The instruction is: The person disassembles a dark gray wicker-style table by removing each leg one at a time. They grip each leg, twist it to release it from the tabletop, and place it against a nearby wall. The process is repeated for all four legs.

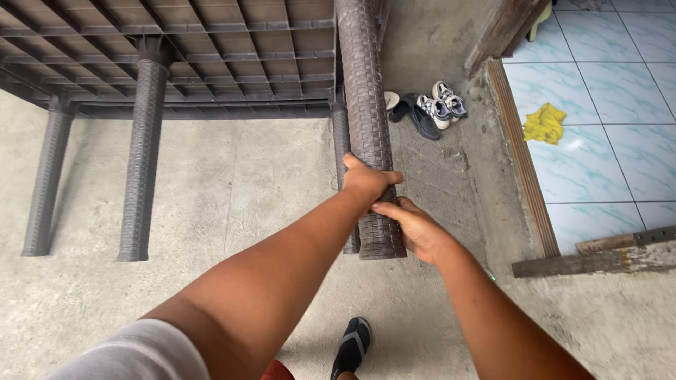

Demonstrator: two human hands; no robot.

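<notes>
A dark brown woven-pattern plastic table (211, 49) lies tipped on its side on the concrete floor, its ribbed underside facing me. Its legs stick out toward me. My left hand (367, 181) is wrapped around the nearest table leg (364, 84), close to its foot end. My right hand (414, 226) grips the same leg just below, from the right side. Both arms reach forward together.
Two more table legs (141, 162) (46, 179) stand out at the left. Shoes and sandals (427, 109) lie by the wall behind the leg. A yellow cloth (543, 123) rests on the blue tiled floor at right, past a wooden threshold (521, 158). My sandalled foot (351, 346) is below.
</notes>
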